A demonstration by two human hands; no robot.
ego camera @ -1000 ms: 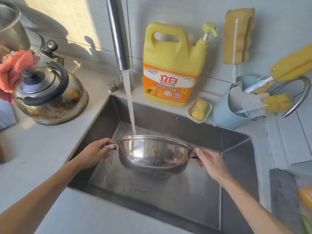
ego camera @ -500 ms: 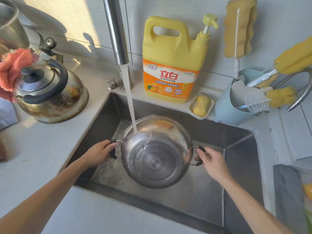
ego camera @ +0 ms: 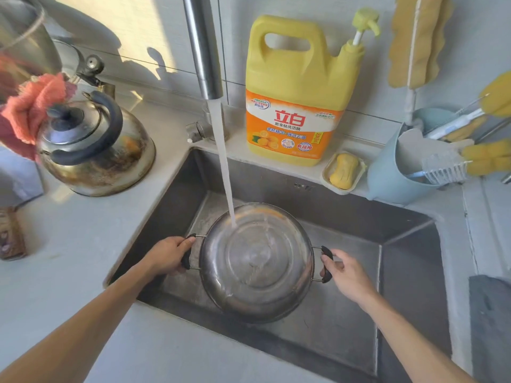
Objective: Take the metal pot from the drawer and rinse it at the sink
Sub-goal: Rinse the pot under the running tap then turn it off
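Observation:
The metal pot (ego camera: 255, 262) is held over the steel sink (ego camera: 409, 244), tipped so its round bottom faces me. Water from the tap (ego camera: 203, 48) strikes the upper left of that bottom and runs down it. My left hand (ego camera: 168, 254) grips the pot's black left handle. On the other side, my right hand (ego camera: 345, 273) holds the black right handle with the fingers partly spread. The pot's inside is hidden.
A worn kettle (ego camera: 96, 145) stands on the counter left of the sink, with an orange cloth (ego camera: 30, 106) beside it. Behind the sink are a yellow detergent jug (ego camera: 296, 87), a soap dish (ego camera: 344, 170) and a blue holder (ego camera: 392, 172) with brushes.
The pot went from level and upright under the stream to tipped with its bottom toward me. Water now flows over the outside base. Both hands stayed on the handles.

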